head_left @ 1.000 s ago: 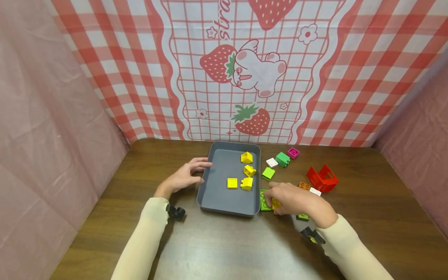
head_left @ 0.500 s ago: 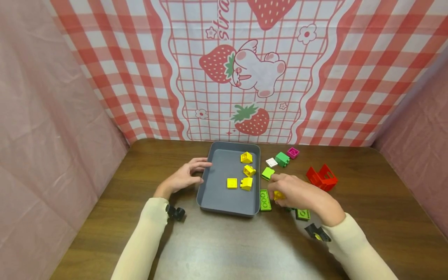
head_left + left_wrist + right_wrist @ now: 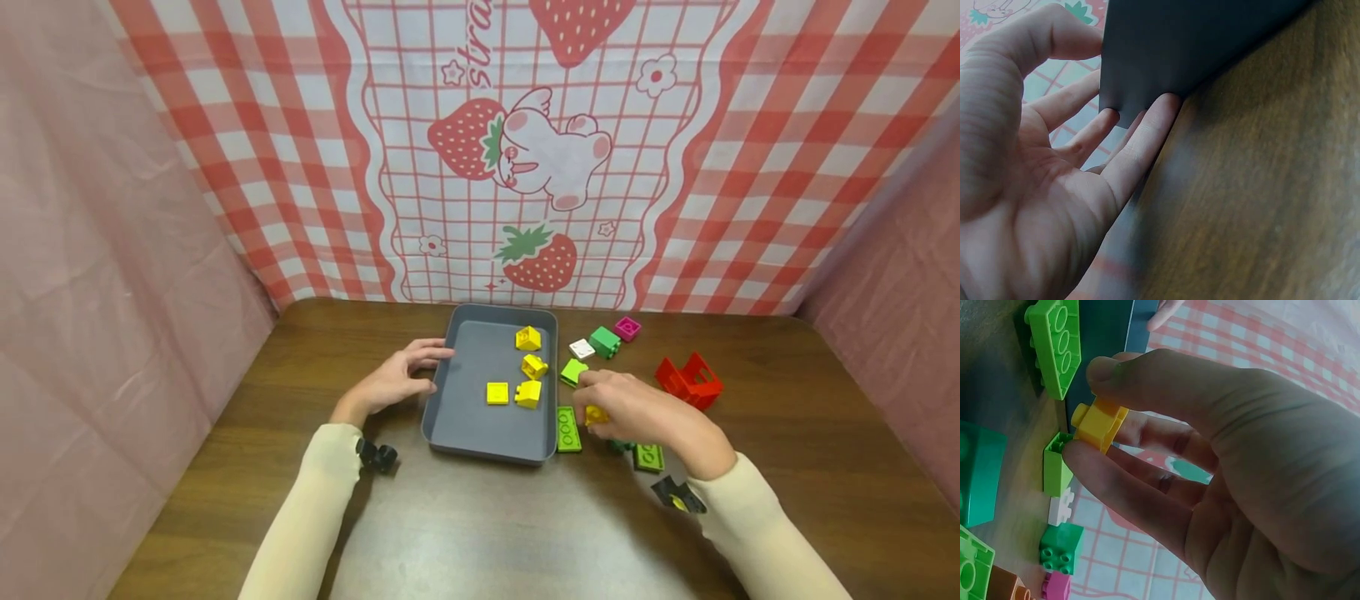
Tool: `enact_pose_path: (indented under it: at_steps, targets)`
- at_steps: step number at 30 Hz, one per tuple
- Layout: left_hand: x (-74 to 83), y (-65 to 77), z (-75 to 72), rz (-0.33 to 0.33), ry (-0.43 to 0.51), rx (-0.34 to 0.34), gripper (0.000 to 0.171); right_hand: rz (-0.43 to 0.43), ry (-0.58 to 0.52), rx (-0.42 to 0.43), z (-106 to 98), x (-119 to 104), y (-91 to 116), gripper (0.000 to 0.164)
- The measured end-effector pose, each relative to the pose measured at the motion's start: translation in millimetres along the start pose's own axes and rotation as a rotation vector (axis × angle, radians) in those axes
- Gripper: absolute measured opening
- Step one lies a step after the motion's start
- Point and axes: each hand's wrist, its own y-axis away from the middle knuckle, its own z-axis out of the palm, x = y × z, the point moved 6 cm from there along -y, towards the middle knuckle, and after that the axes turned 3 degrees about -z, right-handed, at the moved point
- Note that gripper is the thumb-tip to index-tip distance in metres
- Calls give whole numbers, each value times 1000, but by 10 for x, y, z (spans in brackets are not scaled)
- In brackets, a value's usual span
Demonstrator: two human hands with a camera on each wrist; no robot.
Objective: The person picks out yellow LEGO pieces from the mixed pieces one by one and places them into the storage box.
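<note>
In the head view, a grey tray [image 3: 467, 433] lies mid-table with several yellow bricks in it, among them a flat yellow tile [image 3: 497, 393] and a sloped brick [image 3: 528, 394]. My left hand [image 3: 393, 382] touches the tray's left side with its fingers extended; in the left wrist view the fingertips meet the tray's dark wall [image 3: 1147, 50]. To the right of the tray, my right hand [image 3: 633, 408] pinches a yellow toy brick [image 3: 1099, 422] between thumb and fingers, over the table. A lime plate [image 3: 568, 429] lies beside the tray, just left of this hand.
Around the right hand lie a lime brick [image 3: 573, 372], a white tile [image 3: 582, 348], a green brick [image 3: 604, 342], a magenta brick [image 3: 627, 328], a red open-sided piece [image 3: 690, 383] and another lime piece [image 3: 648, 457]. An orange brick [image 3: 1005, 584] shows in the right wrist view.
My right hand has lifted the yellow brick off the table and shifted slightly back, uncovering more of the lime pieces. My left hand stays at the tray.
</note>
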Motion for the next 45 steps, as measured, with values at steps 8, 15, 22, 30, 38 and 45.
enact_pose_path:
  at_steps: [8,15,22,30,38,45]
  targets:
    - [31,-7,16,-4,-5,-7,58,-6,2,18,-43,37,-47,16]
    - [130,44,30,6,-5,-7,58,17,21,25,-166,55,-94,16]
    - [19,7,-5,6,9,-2,57,22,79,47,-369,12,-167,20]
    - [28,12,-2,-7,-3,2,58,33,84,32,-481,-17,-249,19]
    - [32,1,5,2,-12,2,57,3,99,16,-411,-4,-352,16]
    - [12,6,1,3,5,2,57,16,75,-17,-367,7,-501,13]
